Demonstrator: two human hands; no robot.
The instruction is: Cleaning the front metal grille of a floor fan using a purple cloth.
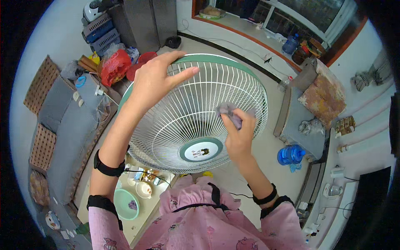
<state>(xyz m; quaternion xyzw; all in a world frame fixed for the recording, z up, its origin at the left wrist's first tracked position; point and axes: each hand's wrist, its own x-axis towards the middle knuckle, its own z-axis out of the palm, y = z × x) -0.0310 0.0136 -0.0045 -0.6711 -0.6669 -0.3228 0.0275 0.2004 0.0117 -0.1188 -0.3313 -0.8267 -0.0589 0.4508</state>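
A round fan grille (200, 82) of white wire, with a green rim and a badge (201, 149) at its centre, fills the middle of the view. My left hand (159, 76) grips the rim at the upper left, its thumb lying over the wires. In my right hand (240, 134) is a crumpled greyish-purple cloth (231, 114), pinched between thumb and fingers against the right part of the grille. The cloth looks blurred. Whatever lies behind the wires is mostly hidden.
A table (142, 215) at lower left bears a green basin (126, 204) with a purple cloth inside and a small cream bowl (143, 189). A grey sofa (75, 137) runs along the left. At right are a blue water jug (290, 154) and an armchair (300, 118).
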